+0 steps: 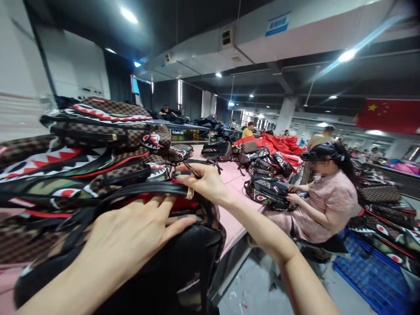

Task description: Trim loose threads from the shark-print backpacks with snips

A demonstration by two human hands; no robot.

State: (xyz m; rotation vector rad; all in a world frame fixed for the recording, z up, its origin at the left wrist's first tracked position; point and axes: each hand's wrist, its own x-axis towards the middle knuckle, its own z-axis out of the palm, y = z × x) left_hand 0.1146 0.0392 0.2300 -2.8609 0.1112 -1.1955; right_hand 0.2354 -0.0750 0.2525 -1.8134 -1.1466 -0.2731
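Observation:
A black backpack (170, 267) with a red lining fills the lower left, its top opening partly unzipped. My left hand (138, 232) lies over the opening, its fingertips dipping inside past the edge and its thumb stretched along the rim; the fingertips are hidden. Just beyond, my right hand (203, 181) is closed in a pinch at the far edge of the bag, beside a gold zipper pull (190, 192). A thin dark strap or cord shows at its fingers. Exactly what this hand grips is too small to tell.
Checkered shark-mouth backpacks (108, 127) are piled at the left. More bags (265, 162) and red material lie farther along the pink table (231, 218). A seated person (337, 192) handles a bag at the right, near a blue plastic pallet (370, 271).

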